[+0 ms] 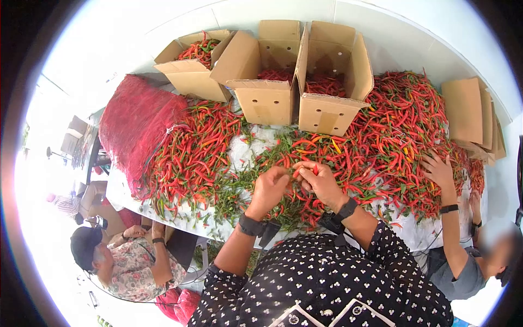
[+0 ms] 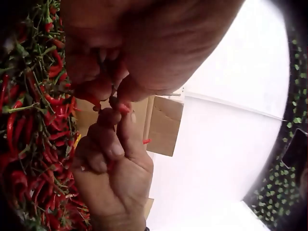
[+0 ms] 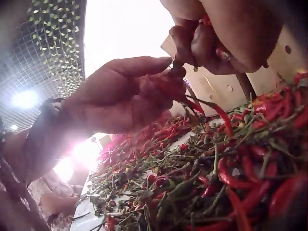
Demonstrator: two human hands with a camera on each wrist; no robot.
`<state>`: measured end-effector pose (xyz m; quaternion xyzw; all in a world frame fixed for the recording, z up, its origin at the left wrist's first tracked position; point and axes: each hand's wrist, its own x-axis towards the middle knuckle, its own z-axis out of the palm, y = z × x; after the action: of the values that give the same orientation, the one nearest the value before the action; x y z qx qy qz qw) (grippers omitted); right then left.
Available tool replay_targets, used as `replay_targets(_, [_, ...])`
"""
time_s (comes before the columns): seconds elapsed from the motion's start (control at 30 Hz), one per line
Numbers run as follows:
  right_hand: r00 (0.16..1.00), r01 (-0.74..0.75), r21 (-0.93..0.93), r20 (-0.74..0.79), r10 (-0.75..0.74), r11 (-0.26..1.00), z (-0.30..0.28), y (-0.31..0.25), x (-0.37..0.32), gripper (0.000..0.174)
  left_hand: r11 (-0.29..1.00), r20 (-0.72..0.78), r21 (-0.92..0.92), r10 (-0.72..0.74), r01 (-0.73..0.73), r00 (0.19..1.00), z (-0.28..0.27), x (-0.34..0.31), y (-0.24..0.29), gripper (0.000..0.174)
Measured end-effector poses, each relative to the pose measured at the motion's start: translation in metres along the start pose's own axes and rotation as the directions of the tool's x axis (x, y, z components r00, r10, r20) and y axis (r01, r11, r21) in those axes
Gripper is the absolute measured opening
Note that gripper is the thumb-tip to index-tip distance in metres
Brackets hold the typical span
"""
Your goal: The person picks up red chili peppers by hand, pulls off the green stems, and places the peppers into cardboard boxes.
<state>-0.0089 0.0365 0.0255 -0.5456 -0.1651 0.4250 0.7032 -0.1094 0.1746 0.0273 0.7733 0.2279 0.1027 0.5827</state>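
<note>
My left hand [image 1: 268,192] and right hand [image 1: 325,185] meet fingertip to fingertip above the heap of red chili peppers [image 1: 395,122]. In the right wrist view, the left thumb and fingers pinch a green stem, and a red chili pepper [image 3: 193,103] hangs below them. The right hand curls its fingers round red chili peppers, one tip [image 3: 222,53] poking out between them. Its thumb and forefinger come right up to the left fingertips at the stem. Green stems and bits [image 1: 237,188] lie scattered on the white tabletop under both hands.
Three open cardboard boxes [image 1: 267,106] holding chilies stand along the back. A pink mesh sack [image 1: 139,128] lies at the left, folded cardboard [image 1: 463,111] at the right. Another person's hand [image 1: 440,171] touches the heap at the right; someone sits [image 1: 133,261] at lower left.
</note>
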Motion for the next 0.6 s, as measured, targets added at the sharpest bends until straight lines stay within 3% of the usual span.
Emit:
replay_targets(0.1, [0.999,0.038,-0.08,0.006,-0.038,0.996,0.003,0.001,-0.001,0.023,0.992,0.095,-0.121,-0.024,0.035,0.995,0.002,-0.005,0.006,0.018])
replay_targets(0.2, [0.996,0.091,-0.154,0.011,-0.09,0.984,0.004,0.001,-0.004,0.023,0.996,0.082,-0.084,0.018,-0.011,0.996,0.003,-0.005,-0.001,0.018])
replay_targets(0.4, [0.997,0.078,-0.008,-0.001,-0.078,0.997,0.004,0.003,-0.005,0.022,0.978,0.058,-0.21,0.008,0.004,0.998,0.009,-0.008,-0.001,0.014])
replay_targets(0.5, [0.999,0.044,0.126,-0.024,-0.041,0.991,0.003,0.003,-0.005,0.02,0.956,0.072,-0.286,-0.051,0.07,0.996,0.009,-0.01,0.001,0.011])
replay_targets(0.53, [1.0,-0.005,0.256,0.004,0.004,0.967,0.0,0.003,-0.005,0.018,0.956,0.073,-0.286,-0.052,0.071,0.996,0.008,-0.009,-0.002,0.011])
replay_targets(0.57, [0.998,-0.057,0.38,0.039,0.045,0.923,-0.003,0.002,-0.005,0.017,0.888,0.113,-0.443,-0.081,0.123,0.99,0.008,-0.007,-0.008,0.011])
replay_targets(0.6, [0.998,-0.058,0.381,0.039,0.046,0.923,-0.007,0.004,-0.004,0.017,0.792,0.157,-0.585,-0.103,0.177,0.982,0.006,-0.006,-0.007,0.01])
